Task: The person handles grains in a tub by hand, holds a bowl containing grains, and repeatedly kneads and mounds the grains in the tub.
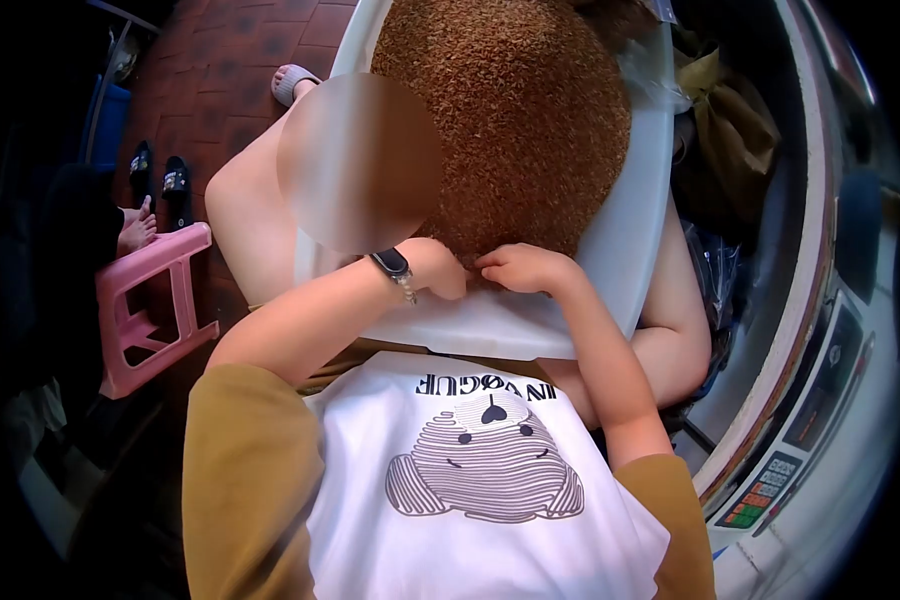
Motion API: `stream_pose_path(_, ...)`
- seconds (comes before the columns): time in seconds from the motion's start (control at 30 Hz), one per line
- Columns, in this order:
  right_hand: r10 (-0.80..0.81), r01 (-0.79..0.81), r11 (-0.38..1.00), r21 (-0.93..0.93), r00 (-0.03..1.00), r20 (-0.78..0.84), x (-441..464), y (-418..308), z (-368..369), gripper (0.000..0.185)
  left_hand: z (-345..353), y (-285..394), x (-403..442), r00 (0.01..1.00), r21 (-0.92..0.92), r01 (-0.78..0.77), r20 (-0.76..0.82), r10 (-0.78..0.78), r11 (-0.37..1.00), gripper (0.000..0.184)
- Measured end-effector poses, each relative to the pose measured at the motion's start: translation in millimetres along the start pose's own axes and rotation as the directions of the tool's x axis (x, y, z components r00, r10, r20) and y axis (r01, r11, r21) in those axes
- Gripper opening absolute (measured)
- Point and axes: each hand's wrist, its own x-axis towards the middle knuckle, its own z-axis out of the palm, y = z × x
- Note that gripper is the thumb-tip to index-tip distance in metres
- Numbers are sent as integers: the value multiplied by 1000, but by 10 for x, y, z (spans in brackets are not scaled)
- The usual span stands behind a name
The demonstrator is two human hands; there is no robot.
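A white tray [410, 328] rests across my lap, heaped with small reddish-brown, grain-like pieces [510, 130]. My left hand [438, 268], below a dark wristband, is at the near edge of the heap with its fingers curled in. Close beside it, my right hand [526, 268] has its fingers bent and drawn together, pointing toward the left fingertips. Both hands are low over the tray's near end. Whatever lies between the fingertips is too small or hidden to make out. A round blurred patch covers part of the tray's left side.
At the left stands a pink plastic stool [155, 310], near another person's bare foot [138, 228] and dark slippers [175, 178]. Red tiles [210, 90] cover the floor. To the right are a brown bag [735, 125] and a machine with a keypad [765, 490].
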Motion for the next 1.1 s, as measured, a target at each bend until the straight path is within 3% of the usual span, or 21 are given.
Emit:
stream_pose_path(0.1,53,-53,998,24,998,-16,-115,-104,-76,43,-49,2,111,996,146,85,-8,-85,986,44)
stream_pose_path(0.23,-75,75,997,9,996,-44,-8,125,-114,46,-177,-56,34,981,24,164,-110,-161,986,37)
stream_pose_path(0.33,-106,108,994,11,991,-85,-139,123,-282,49,-275,-60,-46,986,50,108,-131,-100,993,36)
stream_pose_path(0.37,-161,165,985,58,985,-60,-18,286,-338,53,-306,-87,-47,987,45,69,-146,-62,997,36)
stream_pose_path(0.4,-117,126,984,127,990,-74,-70,251,-428,52,-340,-138,-42,985,26,65,-159,-60,998,37)
stream_pose_path(0.47,-140,148,987,62,984,-107,-152,228,-625,53,-552,-140,-97,986,49,71,-151,-63,996,39)
stream_pose_path(0.53,-77,77,997,-7,981,-178,-414,6,-837,52,-858,-58,-206,984,84,100,-158,-86,991,38)
stream_pose_path(0.7,-103,67,994,-88,851,-514,-539,-105,-1175,46,-1438,136,-522,896,90,98,-441,-49,991,38)
stream_pose_path(0.8,-147,53,988,-144,598,-788,-543,-81,-1099,44,-1406,189,-620,648,56,118,-761,-34,991,38)
stream_pose_path(0.83,-135,83,991,-108,498,-856,-520,-47,-1017,36,-1383,233,-694,614,59,154,-788,-48,986,37)
stream_pose_path(0.93,44,38,996,77,551,-833,-508,81,-812,28,-1282,262,-978,495,144,76,-865,88,987,37)
stream_pose_path(0.97,74,82,987,139,534,-842,-379,266,-695,22,-1280,310,-1154,484,49,-25,-874,55,998,36)
stream_pose_path(1.0,105,22,990,138,532,-840,-274,518,-621,20,-1312,408,-1404,477,-47,-125,-879,19,991,36)
stream_pose_path(1.07,164,-97,986,133,523,-836,-157,916,-560,17,-1329,496,-1804,273,-19,-451,-955,117,893,41)
stream_pose_path(1.1,212,73,967,246,310,-927,-192,882,-622,14,-1299,593,-2001,110,54,-551,-984,136,833,45)
